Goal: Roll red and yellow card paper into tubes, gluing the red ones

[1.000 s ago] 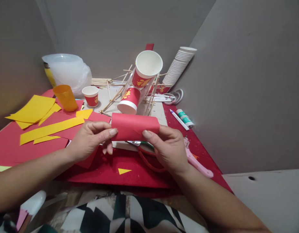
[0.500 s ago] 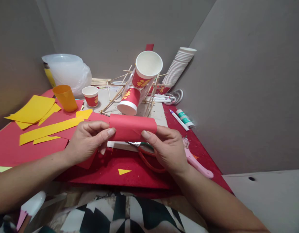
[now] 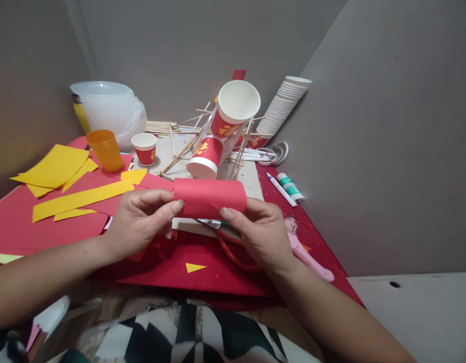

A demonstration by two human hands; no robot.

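A piece of red paper point(image 3: 210, 194), curled into a tube, is held level above the front of the table. My left hand point(image 3: 144, 219) pinches its left end, thumb on the near side. At the right end, my right hand point(image 3: 257, 227) grips it the same way, with the fingers behind. Below the paper lie scissors point(image 3: 238, 254) with orange handles, partly hidden by my right hand. Behind it stands a frame of thin wooden sticks point(image 3: 182, 156), on which two red-and-white paper cups point(image 3: 238, 103) rest at a slant.
Yellow paper point(image 3: 55, 166) and red sheets point(image 3: 47, 234) cover the left side. An orange cup point(image 3: 104, 151), a small paper cup point(image 3: 145, 149) and a plastic tub point(image 3: 108, 111) stand behind. To the right are a leaning cup stack point(image 3: 284, 106), a marker point(image 3: 281, 190) and a pink-handled tool point(image 3: 312, 262).
The view has shifted slightly, so the table things sit a little further right. Both hands keep hold of the curled red paper, which has rolled or tilted a little.
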